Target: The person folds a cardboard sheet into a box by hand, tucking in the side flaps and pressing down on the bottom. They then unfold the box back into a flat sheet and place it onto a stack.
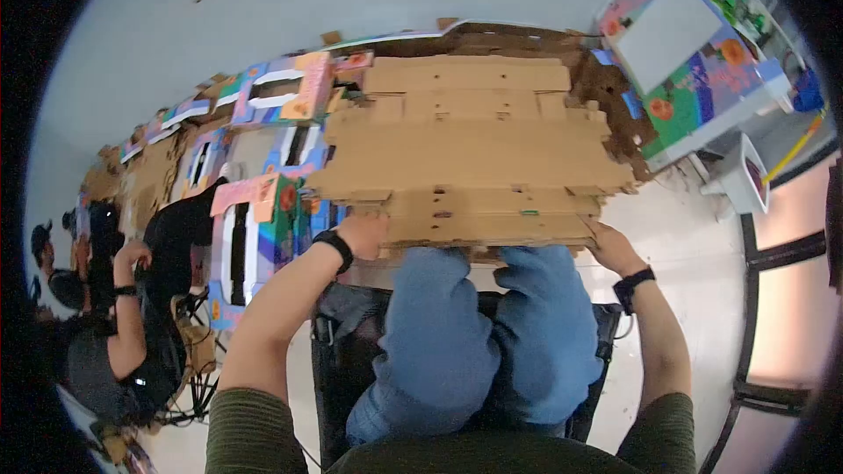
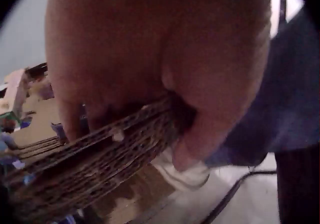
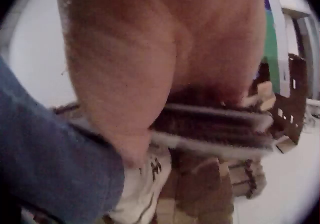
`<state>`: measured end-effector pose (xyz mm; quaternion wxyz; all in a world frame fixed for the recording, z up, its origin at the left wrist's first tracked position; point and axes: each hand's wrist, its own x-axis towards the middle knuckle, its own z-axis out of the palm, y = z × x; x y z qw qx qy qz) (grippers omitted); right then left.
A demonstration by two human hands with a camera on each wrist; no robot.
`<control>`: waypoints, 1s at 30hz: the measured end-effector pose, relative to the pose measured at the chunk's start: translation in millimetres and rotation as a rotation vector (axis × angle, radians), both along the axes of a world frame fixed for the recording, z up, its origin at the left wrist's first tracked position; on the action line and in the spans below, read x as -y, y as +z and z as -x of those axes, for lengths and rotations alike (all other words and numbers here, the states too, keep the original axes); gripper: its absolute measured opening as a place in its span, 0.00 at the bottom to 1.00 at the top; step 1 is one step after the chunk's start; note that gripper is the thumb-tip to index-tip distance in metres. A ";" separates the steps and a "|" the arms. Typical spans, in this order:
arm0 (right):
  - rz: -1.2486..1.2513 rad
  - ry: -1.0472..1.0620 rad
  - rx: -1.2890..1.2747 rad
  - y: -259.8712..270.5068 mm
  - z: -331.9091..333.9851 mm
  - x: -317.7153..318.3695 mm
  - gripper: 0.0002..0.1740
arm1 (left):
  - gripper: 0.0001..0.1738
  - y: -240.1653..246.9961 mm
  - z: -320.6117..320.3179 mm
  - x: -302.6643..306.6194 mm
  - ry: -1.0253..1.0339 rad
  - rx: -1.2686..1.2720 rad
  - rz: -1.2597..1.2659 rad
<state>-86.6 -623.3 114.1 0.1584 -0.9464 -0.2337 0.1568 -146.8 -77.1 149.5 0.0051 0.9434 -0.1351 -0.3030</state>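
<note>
A stack of die-cut brown cardboard sheets (image 1: 465, 145) lies flat in front of the person's knees, with tabs and small slots along its edges. At its near left corner the left hand (image 1: 363, 235) grips the edge. The left wrist view shows several corrugated layers (image 2: 95, 161) between that hand's fingers and its thumb (image 2: 192, 151). On the near right corner, the right hand (image 1: 615, 247) holds the same stack, its thumb (image 3: 132, 146) on the near side in the right wrist view. The fingertips of the right hand are mostly hidden behind the sheets.
Colourful printed cartons (image 1: 255, 241) stand close on the left. Another printed carton (image 1: 694, 61) with a white panel is at the right, above a white bin (image 1: 742, 177). A person in dark clothes (image 1: 97, 342) sits at the far left. Blue-trousered knees (image 1: 439, 316) are just below the stack.
</note>
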 end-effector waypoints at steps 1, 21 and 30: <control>-0.001 0.019 -0.031 7.7 -3.2 -0.3 0.41 | 0.33 -6.0 -2.7 -5.8 -0.017 0.016 0.009; 0.190 -0.227 -0.322 23.3 -52.7 -38.5 0.49 | 0.47 -15.4 -46.0 -24.0 0.291 -0.221 0.113; 0.271 0.113 -0.031 -31.1 -50.6 -6.9 0.32 | 0.46 3.6 -34.8 -10.1 0.344 -0.136 0.082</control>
